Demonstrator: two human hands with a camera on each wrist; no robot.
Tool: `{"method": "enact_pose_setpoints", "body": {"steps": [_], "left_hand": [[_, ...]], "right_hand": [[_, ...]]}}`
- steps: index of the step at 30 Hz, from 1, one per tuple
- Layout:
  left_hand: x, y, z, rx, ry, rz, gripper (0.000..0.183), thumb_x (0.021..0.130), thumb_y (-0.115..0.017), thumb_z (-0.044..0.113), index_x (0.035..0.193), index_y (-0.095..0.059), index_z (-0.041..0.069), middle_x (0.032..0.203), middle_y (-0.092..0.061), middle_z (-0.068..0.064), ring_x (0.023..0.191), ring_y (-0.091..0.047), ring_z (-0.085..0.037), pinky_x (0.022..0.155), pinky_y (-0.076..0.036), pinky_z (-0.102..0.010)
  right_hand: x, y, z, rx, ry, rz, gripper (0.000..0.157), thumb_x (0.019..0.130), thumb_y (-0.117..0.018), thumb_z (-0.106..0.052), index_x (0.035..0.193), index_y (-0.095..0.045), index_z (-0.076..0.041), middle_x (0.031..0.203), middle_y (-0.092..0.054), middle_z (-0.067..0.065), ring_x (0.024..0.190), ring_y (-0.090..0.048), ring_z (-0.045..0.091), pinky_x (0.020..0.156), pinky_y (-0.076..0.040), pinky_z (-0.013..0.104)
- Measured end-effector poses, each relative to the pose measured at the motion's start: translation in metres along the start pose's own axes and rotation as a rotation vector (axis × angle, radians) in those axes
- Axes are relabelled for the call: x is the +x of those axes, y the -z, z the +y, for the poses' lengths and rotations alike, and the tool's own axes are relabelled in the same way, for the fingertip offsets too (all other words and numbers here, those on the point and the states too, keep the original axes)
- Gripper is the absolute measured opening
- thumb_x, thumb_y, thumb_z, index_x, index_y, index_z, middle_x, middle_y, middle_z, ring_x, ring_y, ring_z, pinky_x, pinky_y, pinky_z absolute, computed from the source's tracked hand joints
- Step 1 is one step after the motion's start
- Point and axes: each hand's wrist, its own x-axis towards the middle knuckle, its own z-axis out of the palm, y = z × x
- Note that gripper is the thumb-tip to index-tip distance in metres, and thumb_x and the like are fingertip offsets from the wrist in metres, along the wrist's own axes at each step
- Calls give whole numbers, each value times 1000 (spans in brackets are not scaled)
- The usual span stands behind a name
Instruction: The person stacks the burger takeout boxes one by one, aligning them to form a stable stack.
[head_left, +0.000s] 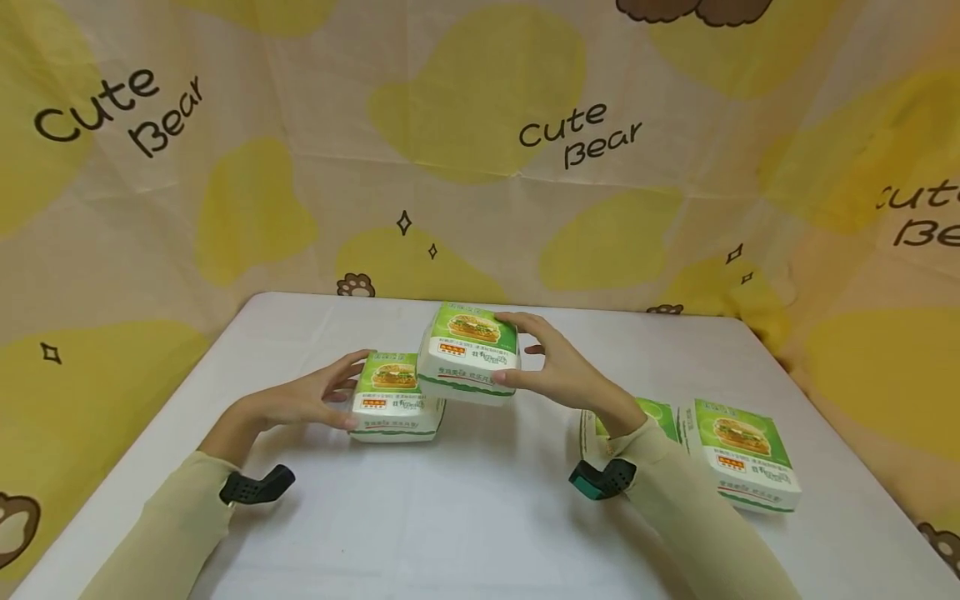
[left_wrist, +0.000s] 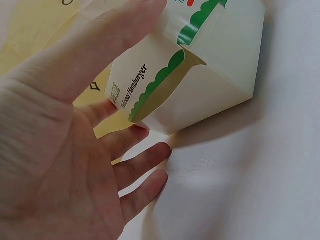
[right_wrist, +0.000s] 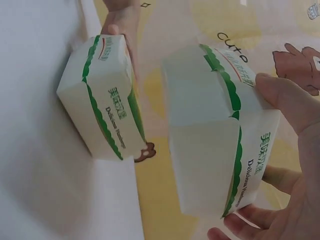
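My right hand (head_left: 562,367) grips a white and green hamburger box (head_left: 468,354) by its right side, thumb at the front and fingers behind. This box is held up off the table, slightly tilted, and overlaps a second hamburger box (head_left: 393,396) in the head view. Around the left side of that second box my left hand (head_left: 300,400) has its thumb at the front corner and fingers at the back. In the left wrist view the lower fingers (left_wrist: 145,165) of that hand spread near the table. The right wrist view shows both boxes (right_wrist: 210,130) side by side, apart.
Two more hamburger boxes stand at the table's right: one (head_left: 750,454) in plain sight, the other (head_left: 660,412) partly hidden behind my right forearm. A white cloth covers the table (head_left: 420,533). Behind it hangs a yellow patterned curtain (head_left: 465,100).
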Motion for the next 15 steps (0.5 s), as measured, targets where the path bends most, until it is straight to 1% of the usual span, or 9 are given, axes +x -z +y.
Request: {"method": "enact_pose_setpoints", "body": {"steps": [7,11,15], "left_hand": [[1,1,0,-11,-14,-12,110,85,-77,33,163,-1,24,169,-11,-24,150,-24,-53,121,-26,-66],[1,0,0,-20,-25,-14,109,85,-77,32,163,-1,24,168,-12,-23,150,-24,-53,121,-26,-66],[1,0,0,-31,-30,-12,111,84,-78,31,163,-1,25,169,-13,-22,150,-24,-53,119,-25,-69]], "right_hand": [[17,-16,-10,51,15,7,78,84,-80,-31,152,-43,-24,154,-42,-2,138,-41,23,112,-41,55],[26,-27,-13,78,12,-8,78,84,-80,-31,152,-43,-24,155,-41,-2,139,-40,22,114,-40,55],[33,-39,-14,92,14,-27,78,84,-80,-31,152,-43,-23,156,-40,-2,141,-39,20,115,-40,53]]}}
